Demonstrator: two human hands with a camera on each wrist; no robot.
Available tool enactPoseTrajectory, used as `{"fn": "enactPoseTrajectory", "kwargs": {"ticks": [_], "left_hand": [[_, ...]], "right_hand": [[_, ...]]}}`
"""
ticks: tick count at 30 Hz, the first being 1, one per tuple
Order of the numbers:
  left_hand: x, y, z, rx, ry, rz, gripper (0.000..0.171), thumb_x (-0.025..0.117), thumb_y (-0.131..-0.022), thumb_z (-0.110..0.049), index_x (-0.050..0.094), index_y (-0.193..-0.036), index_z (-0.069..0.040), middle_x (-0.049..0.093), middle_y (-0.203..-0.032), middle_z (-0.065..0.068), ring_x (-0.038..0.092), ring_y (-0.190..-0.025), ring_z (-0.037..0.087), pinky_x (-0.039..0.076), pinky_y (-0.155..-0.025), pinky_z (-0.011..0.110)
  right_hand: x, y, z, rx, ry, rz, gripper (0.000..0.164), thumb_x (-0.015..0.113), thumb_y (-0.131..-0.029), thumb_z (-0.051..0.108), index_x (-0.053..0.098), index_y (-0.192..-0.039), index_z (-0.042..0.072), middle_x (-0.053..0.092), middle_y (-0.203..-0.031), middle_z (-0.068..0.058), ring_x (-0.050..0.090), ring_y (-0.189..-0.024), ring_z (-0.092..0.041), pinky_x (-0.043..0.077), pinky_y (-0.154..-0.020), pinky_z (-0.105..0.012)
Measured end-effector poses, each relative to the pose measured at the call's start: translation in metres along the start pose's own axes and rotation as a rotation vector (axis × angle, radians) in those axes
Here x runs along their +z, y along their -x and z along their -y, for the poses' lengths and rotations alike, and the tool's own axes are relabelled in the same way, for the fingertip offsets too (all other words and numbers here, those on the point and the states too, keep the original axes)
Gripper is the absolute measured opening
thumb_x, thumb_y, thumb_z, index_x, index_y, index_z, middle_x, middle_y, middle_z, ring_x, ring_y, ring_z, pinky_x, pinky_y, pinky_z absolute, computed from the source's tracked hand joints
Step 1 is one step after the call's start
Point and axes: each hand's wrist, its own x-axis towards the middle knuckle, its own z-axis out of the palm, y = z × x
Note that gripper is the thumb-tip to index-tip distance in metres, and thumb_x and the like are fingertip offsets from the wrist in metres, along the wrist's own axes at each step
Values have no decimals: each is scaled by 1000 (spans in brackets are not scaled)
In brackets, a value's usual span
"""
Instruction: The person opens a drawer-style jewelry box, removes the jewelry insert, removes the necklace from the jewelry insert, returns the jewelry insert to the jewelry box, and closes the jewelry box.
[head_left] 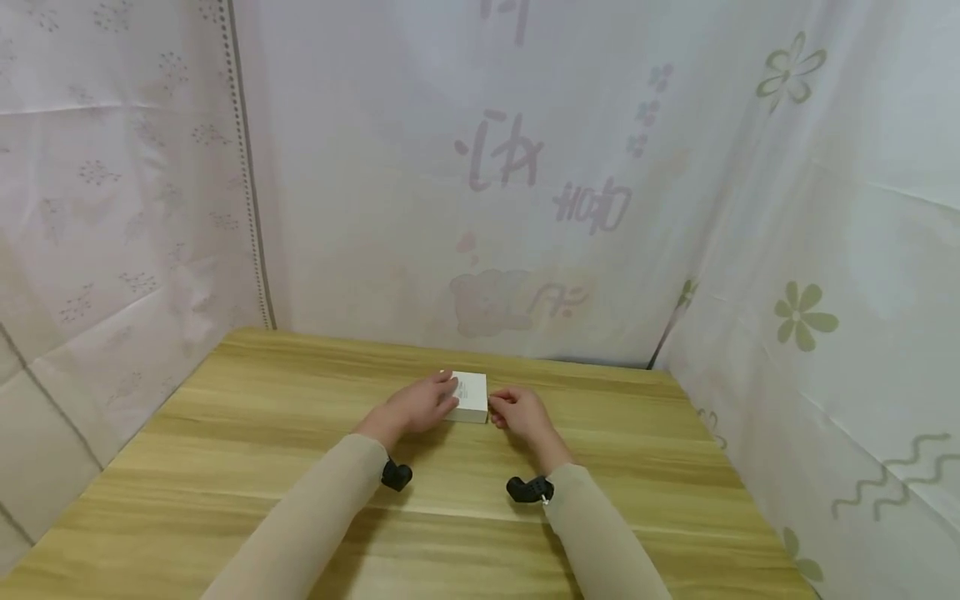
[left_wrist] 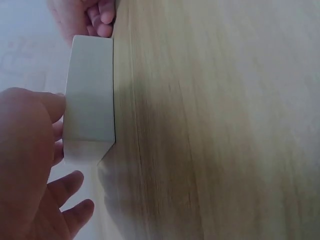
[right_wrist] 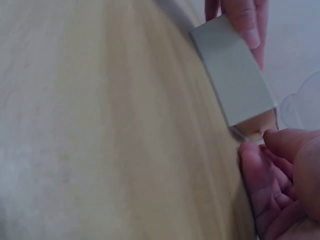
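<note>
A: What is on the worktop (head_left: 450,517)?

B: A small white box (head_left: 471,398). It lies flat and has tiny grey writing on its top.

A: Where is the left hand (head_left: 425,403)?

B: At the left end of the box. Its fingers reach over and rest on the top, nearly straight and a bit spread, so that grip is loose.

A: And the right hand (head_left: 522,411)?

B: Just beside the right end of the box. Its fingers are bent, and the thumb tip is very near a fingertip. I can't tell if that grip has a bit of the box between the tips.

A: What colour is the box there?

B: From the right wrist, that end looks brown. The long side facing the person is pale.

A: What else is around the box?

B: On the person's side of it are a left sleeve (head_left: 307,525) and a right sleeve (head_left: 603,533), both light tan. Behind the box hangs a pale cloth (head_left: 375,167) with faint writing. Well to the right of the box, there are green flowers (head_left: 805,317) on more cloth
</note>
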Motion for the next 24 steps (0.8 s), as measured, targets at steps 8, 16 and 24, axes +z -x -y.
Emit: {"fn": "enactPoseTrajectory", "kwargs": {"ticks": [8, 16, 24], "left_hand": [[-6, 2, -3, -24, -30, 21, 58, 46, -118, -35, 41, -170, -8, 31, -180, 15, 40, -163, 38, 37, -131, 55], [-7, 4, -6, -36, -78, 14, 58, 44, -119, -37, 41, -170, -12, 32, -180, 12, 43, -159, 48, 36, -128, 64], [-4, 6, -3, -67, -45, 19, 58, 43, -119, -39, 39, -171, -16, 30, -182, 8, 26, -160, 63, 22, -131, 71]], "right_hand": [[1, -2, -1, 6, 60, -15, 23, 69, -110, 17, 78, -118, -2, 76, -87, -7, 68, -72, -12, 57, -67, -22], [4, 0, 0, 9, 111, -41, 20, 68, -110, 16, 79, -113, -1, 75, -84, -6, 67, -70, -12, 56, -66, -23], [4, 1, 1, 18, 113, -38, 19, 69, -109, 15, 80, -109, -1, 75, -84, -7, 68, -70, -11, 59, -66, -24]]}}
